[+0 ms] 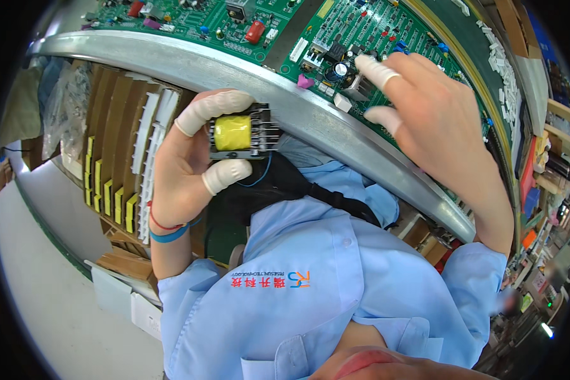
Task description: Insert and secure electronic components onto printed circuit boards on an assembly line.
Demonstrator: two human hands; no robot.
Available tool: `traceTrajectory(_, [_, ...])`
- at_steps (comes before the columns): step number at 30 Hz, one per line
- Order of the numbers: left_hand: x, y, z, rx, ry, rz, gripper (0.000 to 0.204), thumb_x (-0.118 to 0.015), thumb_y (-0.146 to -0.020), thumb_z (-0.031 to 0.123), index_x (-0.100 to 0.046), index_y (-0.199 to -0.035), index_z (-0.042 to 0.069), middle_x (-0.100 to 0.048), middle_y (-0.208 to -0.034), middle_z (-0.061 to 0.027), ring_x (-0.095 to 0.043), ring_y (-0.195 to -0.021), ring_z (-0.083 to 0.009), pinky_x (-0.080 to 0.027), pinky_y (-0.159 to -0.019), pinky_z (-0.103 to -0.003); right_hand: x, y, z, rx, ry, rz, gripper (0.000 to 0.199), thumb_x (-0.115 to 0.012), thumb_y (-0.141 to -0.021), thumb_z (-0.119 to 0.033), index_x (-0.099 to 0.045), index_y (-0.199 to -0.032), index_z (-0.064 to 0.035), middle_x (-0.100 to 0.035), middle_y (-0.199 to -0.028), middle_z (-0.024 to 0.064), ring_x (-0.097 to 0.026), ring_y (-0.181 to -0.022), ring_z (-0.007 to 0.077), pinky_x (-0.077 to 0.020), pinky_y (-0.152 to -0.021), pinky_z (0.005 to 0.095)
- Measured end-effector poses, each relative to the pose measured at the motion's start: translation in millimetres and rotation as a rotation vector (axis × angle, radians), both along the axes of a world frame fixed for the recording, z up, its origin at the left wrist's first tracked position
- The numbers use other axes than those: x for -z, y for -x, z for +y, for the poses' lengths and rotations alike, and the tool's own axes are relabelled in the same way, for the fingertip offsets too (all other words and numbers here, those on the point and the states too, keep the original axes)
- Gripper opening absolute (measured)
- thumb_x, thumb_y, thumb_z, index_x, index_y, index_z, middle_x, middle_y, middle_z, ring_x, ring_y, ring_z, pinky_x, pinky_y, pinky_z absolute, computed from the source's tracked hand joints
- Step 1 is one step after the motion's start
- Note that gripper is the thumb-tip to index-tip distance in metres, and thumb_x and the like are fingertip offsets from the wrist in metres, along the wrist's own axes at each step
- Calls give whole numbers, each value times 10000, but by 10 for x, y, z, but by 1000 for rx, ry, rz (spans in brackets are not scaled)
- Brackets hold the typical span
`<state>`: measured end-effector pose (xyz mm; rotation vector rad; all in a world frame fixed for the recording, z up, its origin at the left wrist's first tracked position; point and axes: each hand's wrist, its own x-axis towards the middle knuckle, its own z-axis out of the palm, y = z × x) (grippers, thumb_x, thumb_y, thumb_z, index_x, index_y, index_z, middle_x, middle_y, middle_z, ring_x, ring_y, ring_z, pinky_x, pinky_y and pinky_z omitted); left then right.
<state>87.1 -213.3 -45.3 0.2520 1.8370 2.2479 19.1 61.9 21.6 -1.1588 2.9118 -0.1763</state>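
Observation:
My left hand grips a transformer wrapped in yellow tape between finger and thumb. Its metal pins point to the right, clear of the bench rail. White finger cots cover the thumb and a finger. My right hand hovers over a green circuit board, its index finger and thumb apart, both in white cots. Nearest to those fingertips are a black round capacitor and a grey heat sink. Whether they touch the parts I cannot tell. A white connector sits at the board's near edge.
A metal rail runs along the bench front. Another populated green board lies at the far left. To my left stand cardboard dividers with rows of yellow-taped parts. Small white pieces lie in a strip at the far right.

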Motion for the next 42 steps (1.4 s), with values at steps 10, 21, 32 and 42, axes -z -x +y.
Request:
traceTrajectory(10, [-530, 507, 565, 112, 515, 558, 872, -816, -704, 128, -350, -1429, -7, -579, -1223, -168, -570, -1093, -222, -439, -981, -344, -83, -467, 821, 479, 563, -68, 448, -710, -781, -49, -636, -1219, -112, -652, -924, -5, -458, -655, 63, -367, -575, 200])
traceTrajectory(21, [-813, 636, 1264, 203, 469, 343, 407, -684, -868, 168, -552, -1226, 28, -626, -1017, -57, -588, -896, -142, -452, -788, -266, 151, -593, 1198, 275, 810, 235, 522, -756, -784, -212, -601, -1260, -63, -649, -1032, 48, -483, -691, 92, -402, -601, 216])
traceTrajectory(32, [-819, 413, 1782, 352, 603, 691, 777, -803, -759, 274, -411, -1373, 4, -522, -1255, -108, -549, -1036, -166, -489, -814, -292, 158, -767, 1037, 313, 1592, -637, 672, -683, -807, -1, -366, -1400, 19, -491, -1349, 125, -544, -1193, 193, -446, -996, 305])
traceTrajectory(42, [-909, 649, 1369, 342, 703, 865, 753, -800, -729, 63, -407, -1368, -6, -563, -1261, -160, -572, -1131, -227, -484, -957, -346, 253, -679, 1174, 167, 1380, -514, 677, -682, -860, -232, -357, -1408, -5, -566, -1246, 186, -634, -991, 202, -515, -798, 256])
